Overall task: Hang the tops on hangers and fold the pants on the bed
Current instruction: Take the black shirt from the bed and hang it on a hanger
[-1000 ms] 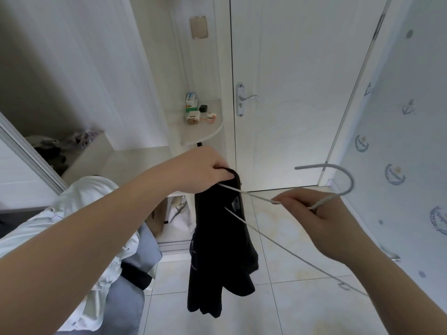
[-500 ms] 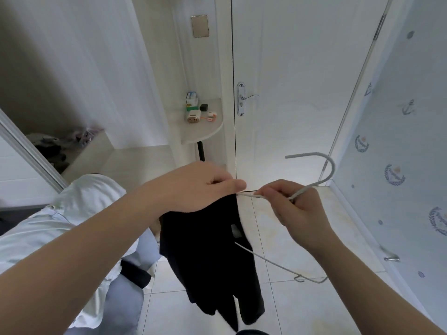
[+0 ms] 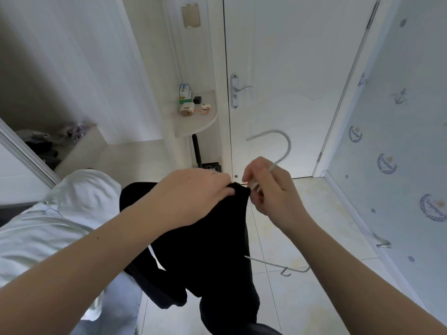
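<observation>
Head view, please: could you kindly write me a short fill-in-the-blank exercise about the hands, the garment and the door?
1. The left hand grips a top whose colour is ____.
2. The right hand pinches the white hanger just below its curved ____.
3. The white door beyond the hands is ____.

Missing words: black; hook; closed.

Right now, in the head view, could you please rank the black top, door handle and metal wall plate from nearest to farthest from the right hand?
1. Black top: just left of the right hand.
2. Door handle: on the door, farther up.
3. Metal wall plate: topmost, left of the door.
</observation>
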